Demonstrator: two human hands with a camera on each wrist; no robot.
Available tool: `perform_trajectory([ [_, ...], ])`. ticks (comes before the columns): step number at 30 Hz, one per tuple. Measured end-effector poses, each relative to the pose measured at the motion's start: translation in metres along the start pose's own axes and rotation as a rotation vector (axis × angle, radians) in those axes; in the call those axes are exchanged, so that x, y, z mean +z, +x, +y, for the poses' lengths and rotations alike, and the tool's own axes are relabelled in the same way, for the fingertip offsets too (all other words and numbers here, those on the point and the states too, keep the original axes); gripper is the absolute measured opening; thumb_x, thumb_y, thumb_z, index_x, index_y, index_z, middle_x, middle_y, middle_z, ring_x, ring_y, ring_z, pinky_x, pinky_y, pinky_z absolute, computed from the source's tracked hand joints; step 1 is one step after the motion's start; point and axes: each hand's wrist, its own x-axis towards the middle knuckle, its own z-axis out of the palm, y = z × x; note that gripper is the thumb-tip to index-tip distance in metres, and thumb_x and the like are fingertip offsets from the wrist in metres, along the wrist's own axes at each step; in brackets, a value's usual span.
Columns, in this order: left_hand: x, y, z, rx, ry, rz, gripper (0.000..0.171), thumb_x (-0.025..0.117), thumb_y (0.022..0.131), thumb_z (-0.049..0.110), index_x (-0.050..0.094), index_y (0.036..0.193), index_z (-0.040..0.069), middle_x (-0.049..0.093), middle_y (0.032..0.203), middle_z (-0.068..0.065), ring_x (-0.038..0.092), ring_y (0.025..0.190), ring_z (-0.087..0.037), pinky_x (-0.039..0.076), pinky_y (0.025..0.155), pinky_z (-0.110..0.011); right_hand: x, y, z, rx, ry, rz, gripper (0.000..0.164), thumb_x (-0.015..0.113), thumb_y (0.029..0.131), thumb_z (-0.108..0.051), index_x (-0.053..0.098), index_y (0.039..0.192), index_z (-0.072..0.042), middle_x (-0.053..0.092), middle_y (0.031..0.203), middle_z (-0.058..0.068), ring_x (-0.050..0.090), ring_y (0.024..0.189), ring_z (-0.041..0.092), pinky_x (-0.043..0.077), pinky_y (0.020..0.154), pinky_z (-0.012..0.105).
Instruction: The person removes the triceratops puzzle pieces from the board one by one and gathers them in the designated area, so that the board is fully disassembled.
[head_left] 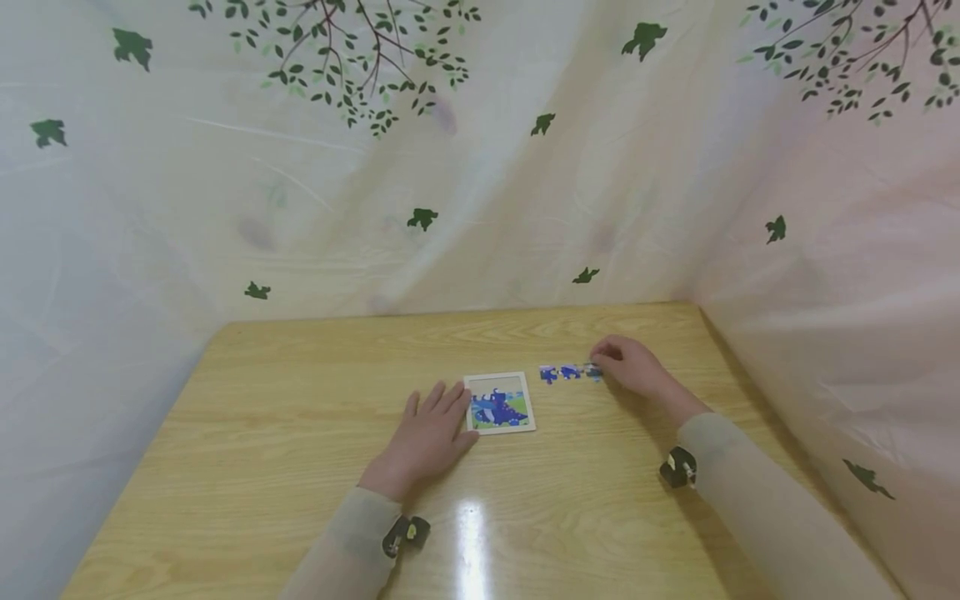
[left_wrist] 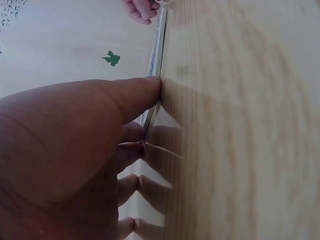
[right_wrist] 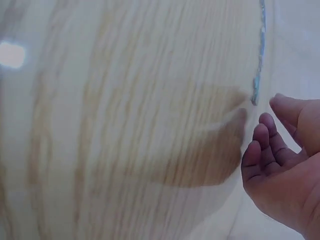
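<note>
A small white-framed jigsaw puzzle [head_left: 501, 408] with a blue dinosaur picture lies on the table; its top strip shows a bare backing. My left hand [head_left: 427, 437] lies at the frame's left side with fingers spread, fingertips at the upper edge and thumb at the lower corner. To the right of the frame, three loose puzzle pieces [head_left: 570, 372] form a row. My right hand [head_left: 633, 367] is at the right end of this row, its fingertips overlapping the last piece in the head view. In the right wrist view, the thumb [right_wrist: 287, 110] and fingers are loosely bent, apart from the piece's edge.
The light wooden table [head_left: 300, 400] extends around the puzzle. A pale curtain [head_left: 480, 208] printed with leaves and branches hangs behind it and along the right side. Both sleeves carry small dark wrist cameras [head_left: 678, 467].
</note>
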Motion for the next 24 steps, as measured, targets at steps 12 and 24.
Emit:
perform_trajectory([
  [12, 0.000, 0.000, -0.001, -0.002, 0.008, 0.001, 0.071, 0.054, 0.115, 0.046, 0.038, 0.172, 0.006, 0.028, 0.180, -0.013, 0.019, 0.167, -0.042, 0.009, 0.133, -0.069, 0.015, -0.004, -0.055, -0.066, 0.034, 0.062, 0.026, 0.069, 0.110, -0.010, 0.072, 0.133, 0.002, 0.070, 0.112, 0.014, 0.063, 0.103, 0.030, 0.054, 0.080, 0.037],
  [24, 0.002, 0.002, -0.001, -0.008, 0.009, 0.005, 0.073, 0.054, 0.115, 0.050, 0.036, 0.173, 0.009, 0.027, 0.181, -0.011, 0.017, 0.168, -0.041, 0.007, 0.133, -0.069, 0.053, -0.006, -0.105, -0.130, 0.105, -0.013, 0.026, 0.074, 0.107, -0.010, 0.075, 0.132, -0.002, 0.069, 0.109, 0.007, 0.062, 0.099, 0.024, 0.054, 0.083, 0.036],
])
